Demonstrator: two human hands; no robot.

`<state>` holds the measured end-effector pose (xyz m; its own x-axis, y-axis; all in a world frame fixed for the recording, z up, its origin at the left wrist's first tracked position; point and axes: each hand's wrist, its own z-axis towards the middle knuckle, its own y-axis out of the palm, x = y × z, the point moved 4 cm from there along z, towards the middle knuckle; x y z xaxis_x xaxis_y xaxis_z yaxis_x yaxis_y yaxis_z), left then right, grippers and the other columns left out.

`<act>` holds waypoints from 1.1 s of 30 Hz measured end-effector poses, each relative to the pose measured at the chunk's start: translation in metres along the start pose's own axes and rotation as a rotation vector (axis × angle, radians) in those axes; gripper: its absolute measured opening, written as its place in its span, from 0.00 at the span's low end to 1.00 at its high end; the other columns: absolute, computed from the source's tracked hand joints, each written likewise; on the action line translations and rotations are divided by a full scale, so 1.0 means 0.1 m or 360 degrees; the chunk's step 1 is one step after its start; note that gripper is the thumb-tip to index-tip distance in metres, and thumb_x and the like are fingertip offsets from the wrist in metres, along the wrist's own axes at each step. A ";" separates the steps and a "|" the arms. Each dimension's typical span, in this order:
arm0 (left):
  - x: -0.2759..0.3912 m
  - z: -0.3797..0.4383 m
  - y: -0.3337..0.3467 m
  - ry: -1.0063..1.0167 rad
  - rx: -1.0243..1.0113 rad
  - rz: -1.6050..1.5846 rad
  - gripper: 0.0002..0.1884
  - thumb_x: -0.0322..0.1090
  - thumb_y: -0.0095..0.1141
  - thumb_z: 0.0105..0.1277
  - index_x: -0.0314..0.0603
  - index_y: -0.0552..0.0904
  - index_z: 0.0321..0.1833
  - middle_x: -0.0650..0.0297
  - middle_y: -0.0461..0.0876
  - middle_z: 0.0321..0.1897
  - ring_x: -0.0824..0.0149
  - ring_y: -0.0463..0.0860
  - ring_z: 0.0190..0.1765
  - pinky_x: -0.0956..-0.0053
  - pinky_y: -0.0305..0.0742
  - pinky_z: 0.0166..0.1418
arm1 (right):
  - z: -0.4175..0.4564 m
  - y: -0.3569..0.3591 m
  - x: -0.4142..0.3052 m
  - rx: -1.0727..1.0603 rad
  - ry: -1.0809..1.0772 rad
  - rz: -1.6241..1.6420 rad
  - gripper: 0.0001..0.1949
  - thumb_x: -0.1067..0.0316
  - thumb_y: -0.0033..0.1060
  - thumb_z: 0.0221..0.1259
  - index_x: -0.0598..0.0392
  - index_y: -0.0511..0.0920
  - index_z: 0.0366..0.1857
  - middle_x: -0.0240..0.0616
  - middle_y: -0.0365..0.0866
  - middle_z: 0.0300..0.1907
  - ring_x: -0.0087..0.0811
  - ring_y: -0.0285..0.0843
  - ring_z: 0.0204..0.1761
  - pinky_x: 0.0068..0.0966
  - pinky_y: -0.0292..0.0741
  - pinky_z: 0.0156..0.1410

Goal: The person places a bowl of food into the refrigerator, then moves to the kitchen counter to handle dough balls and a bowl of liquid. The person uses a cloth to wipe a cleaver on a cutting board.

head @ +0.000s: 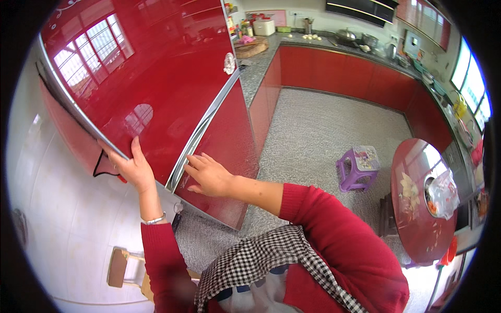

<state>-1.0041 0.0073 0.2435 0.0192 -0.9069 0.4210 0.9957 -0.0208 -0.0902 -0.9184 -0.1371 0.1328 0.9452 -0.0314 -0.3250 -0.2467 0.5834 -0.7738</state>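
A glossy red two-door refrigerator [168, 105] stands before me on the left. My left hand [135, 170] grips the silver-trimmed edge of its upper door, thumb on the front face and fingers partly hidden around the side. Fingertips of my right hand [209, 176] are spread at the recessed handle strip [190, 150] between the upper and lower doors. Nothing is held in that hand, and whether it touches the strip I cannot tell. The lower door [225, 156] lies just beyond it.
A purple plastic stool [358, 168] is on the grey floor. To the right stands a round red table [415, 234] with a plastic bag [444, 193]. Granite counters [270, 43] over red cabinets [336, 70] line the kitchen. A wooden chair [117, 268] is at lower left.
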 end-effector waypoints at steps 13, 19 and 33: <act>0.97 -1.08 1.22 0.0671 -0.0240 -0.0216 0.28 0.33 0.59 0.66 0.37 0.68 0.69 0.46 0.63 0.68 0.46 0.62 0.71 0.47 0.53 0.76 | -0.95 -0.85 0.20 0.0403 -0.0158 -0.0153 0.12 0.67 0.59 0.49 0.53 0.79 0.39 0.35 0.76 0.31 0.38 0.75 0.39 0.33 0.74 0.47; 1.41 -1.59 2.72 0.0457 -0.0862 -0.0430 0.24 0.34 0.62 0.62 0.46 0.75 0.62 0.52 0.71 0.61 0.50 0.68 0.65 0.53 0.59 0.68 | -1.09 -1.32 0.52 0.0634 -0.0419 -0.0215 0.14 0.66 0.59 0.51 0.55 0.80 0.42 0.37 0.76 0.40 0.38 0.75 0.43 0.33 0.74 0.55; 2.31 -2.37 5.74 0.0425 -0.1282 -0.0307 0.21 0.37 0.63 0.60 0.47 0.79 0.56 0.52 0.73 0.57 0.49 0.70 0.62 0.49 0.63 0.63 | -1.31 -2.31 2.55 0.0368 0.0007 -0.0243 0.12 0.65 0.58 0.53 0.59 0.79 0.40 0.39 0.74 0.38 0.38 0.71 0.45 0.32 0.73 0.52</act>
<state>-0.4500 -0.3136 0.0753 -0.2656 -0.9231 0.2782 0.6100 -0.3843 -0.6929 -0.6482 -0.3859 0.1576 0.9667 -0.1364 -0.2166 -0.0454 0.7413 -0.6696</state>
